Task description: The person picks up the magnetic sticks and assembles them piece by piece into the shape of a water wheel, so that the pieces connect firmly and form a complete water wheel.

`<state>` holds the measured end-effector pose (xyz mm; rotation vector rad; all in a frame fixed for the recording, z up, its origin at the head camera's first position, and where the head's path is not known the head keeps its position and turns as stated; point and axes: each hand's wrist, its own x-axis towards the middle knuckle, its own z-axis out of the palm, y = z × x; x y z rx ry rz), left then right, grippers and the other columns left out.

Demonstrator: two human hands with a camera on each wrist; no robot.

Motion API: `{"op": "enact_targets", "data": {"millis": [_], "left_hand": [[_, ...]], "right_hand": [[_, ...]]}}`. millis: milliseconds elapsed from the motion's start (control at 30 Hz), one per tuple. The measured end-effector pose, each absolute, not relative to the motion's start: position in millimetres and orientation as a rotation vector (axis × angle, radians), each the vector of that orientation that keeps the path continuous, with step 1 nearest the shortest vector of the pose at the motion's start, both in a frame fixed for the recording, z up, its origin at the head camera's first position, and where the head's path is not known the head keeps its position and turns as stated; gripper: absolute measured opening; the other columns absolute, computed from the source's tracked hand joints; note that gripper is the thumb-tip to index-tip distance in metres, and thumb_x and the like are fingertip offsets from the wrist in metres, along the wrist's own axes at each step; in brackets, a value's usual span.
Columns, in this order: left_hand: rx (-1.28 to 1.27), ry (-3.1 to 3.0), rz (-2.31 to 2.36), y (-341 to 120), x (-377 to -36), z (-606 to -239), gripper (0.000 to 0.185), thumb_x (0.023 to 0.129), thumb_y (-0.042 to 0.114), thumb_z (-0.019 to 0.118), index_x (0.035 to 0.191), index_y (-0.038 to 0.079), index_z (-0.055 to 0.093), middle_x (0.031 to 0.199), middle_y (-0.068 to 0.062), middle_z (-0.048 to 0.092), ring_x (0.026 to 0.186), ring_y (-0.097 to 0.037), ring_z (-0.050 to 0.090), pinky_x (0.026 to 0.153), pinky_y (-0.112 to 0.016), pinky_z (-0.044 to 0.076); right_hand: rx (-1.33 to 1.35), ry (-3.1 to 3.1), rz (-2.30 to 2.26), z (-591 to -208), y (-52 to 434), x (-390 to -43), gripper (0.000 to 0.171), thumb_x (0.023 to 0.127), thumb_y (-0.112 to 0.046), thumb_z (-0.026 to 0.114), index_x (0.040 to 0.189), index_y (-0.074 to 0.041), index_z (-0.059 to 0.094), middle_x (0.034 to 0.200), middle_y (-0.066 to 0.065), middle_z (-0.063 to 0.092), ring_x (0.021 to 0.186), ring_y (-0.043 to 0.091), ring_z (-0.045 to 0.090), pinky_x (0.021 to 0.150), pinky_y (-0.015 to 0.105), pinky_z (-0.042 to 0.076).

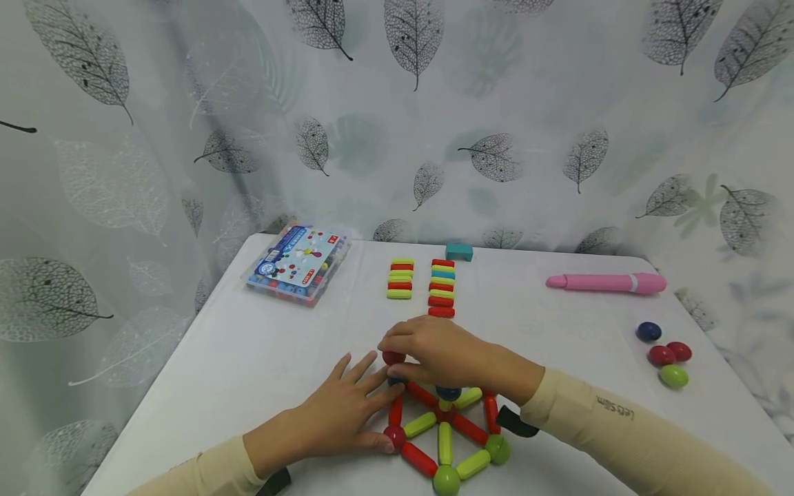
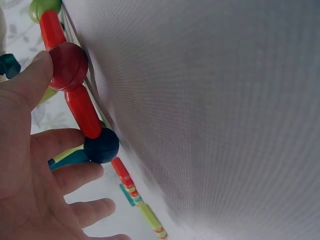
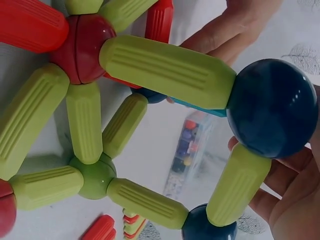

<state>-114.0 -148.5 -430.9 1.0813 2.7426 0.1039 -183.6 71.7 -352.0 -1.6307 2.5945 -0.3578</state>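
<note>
A wheel-like frame of red and yellow-green rods, joined by balls around a red hub (image 1: pixel 443 415), lies on the table. My left hand (image 1: pixel 335 420) rests at its left side with fingers spread. Its thumb touches a red corner ball (image 2: pixel 70 66), and the index fingertip is at a dark blue ball (image 2: pixel 101 146). Over the frame's far left corner, my right hand (image 1: pixel 446 348) pinches a loose-looking red ball (image 1: pixel 393 357) between thumb and fingers. Another dark blue ball (image 3: pixel 274 107) tops a yellow-green rod (image 3: pixel 167 70) rising from the hub, close by my right palm.
Two rows of rods (image 1: pixel 400 279) lie beyond the hands, with a teal block (image 1: pixel 459 252) behind. A lidded plastic box (image 1: pixel 296 262) sits back left. At right are a pink pen-shaped object (image 1: pixel 604 283) and several balls (image 1: pixel 662 355). A leaf-print curtain (image 1: pixel 397 124) hangs behind.
</note>
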Motion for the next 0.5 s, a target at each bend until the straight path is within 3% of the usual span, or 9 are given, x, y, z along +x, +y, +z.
{"op": "enact_targets", "data": {"millis": [300, 500], "left_hand": [[1.07, 2.733, 0.126, -148.2, -114.0, -431.4, 0.083, 0.089, 0.078, 0.051, 0.158, 0.033, 0.039, 0.166, 0.0, 0.031, 0.154, -0.041, 0.02, 0.115, -0.073, 0.022], [1.069, 2.731, 0.132, -147.9, -113.5, -431.1, 0.083, 0.089, 0.078, 0.051, 0.158, 0.033, 0.039, 0.167, -0.001, 0.03, 0.154, -0.041, 0.02, 0.115, -0.073, 0.021]], "right_hand": [[-1.691, 2.611, -0.31, -350.7, 73.6, -181.5, 0.037, 0.094, -0.023, 0.075, 0.129, -0.014, 0.07, 0.122, 0.0, 0.072, 0.111, 0.015, 0.069, 0.094, 0.029, 0.057], [-1.65, 2.626, -0.217, -348.8, 76.1, -180.7, 0.045, 0.094, -0.031, 0.075, 0.136, -0.017, 0.066, 0.137, 0.003, 0.065, 0.123, 0.02, 0.064, 0.099, 0.038, 0.055]]}}
